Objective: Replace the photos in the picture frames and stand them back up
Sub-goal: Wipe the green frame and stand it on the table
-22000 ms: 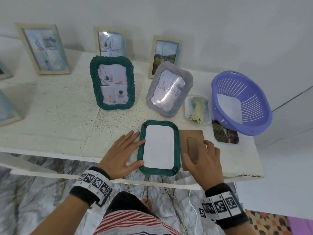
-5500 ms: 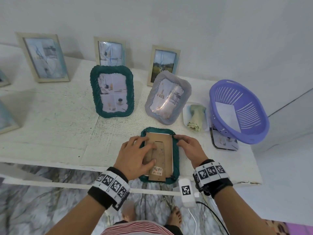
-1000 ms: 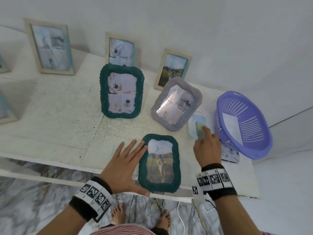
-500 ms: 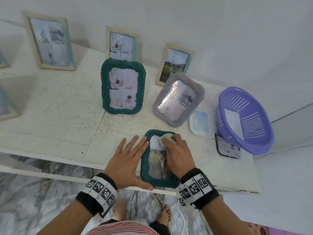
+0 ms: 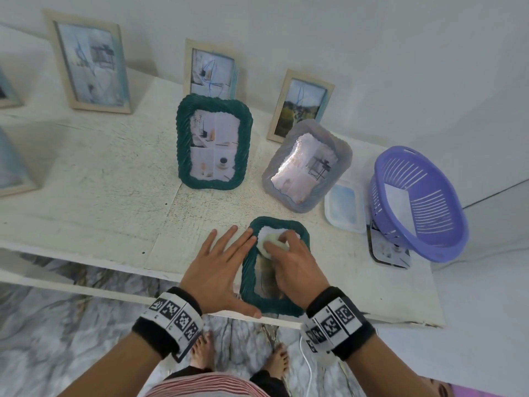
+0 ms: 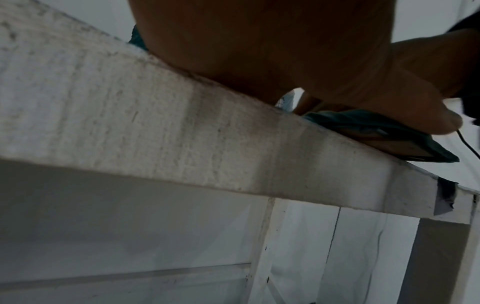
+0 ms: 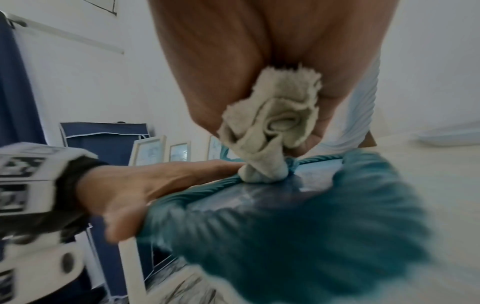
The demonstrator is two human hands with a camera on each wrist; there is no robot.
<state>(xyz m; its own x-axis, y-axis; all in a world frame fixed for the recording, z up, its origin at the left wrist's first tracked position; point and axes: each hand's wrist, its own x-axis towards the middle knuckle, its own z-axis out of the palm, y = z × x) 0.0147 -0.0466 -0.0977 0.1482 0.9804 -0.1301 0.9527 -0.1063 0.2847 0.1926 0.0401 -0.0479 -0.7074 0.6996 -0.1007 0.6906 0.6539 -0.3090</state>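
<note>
A teal rope-edged picture frame (image 5: 248,277) lies face up at the front edge of the white table (image 5: 100,202), its near end over the edge. My left hand (image 5: 220,267) lies flat with spread fingers on the table against the frame's left side, thumb along the frame's near edge. My right hand (image 5: 292,265) grips a bunched pale green cloth (image 5: 270,242) and presses it on the glass near the frame's top. In the right wrist view the cloth (image 7: 270,131) touches the glass of the teal frame (image 7: 298,216). The left wrist view shows the table edge (image 6: 182,131) from below.
A second teal frame (image 5: 214,141) and a grey frame (image 5: 306,166) stand behind. Three wooden frames lean at the wall. A shallow white tray (image 5: 345,207) and a tilted purple basket (image 5: 418,202) sit at right, with a loose photo (image 5: 389,249) under the basket.
My right hand took the cloth from the white tray and brought it onto the lying frame's glass. The tray is now bare. Over the last half second the cloth shifted slightly left.
</note>
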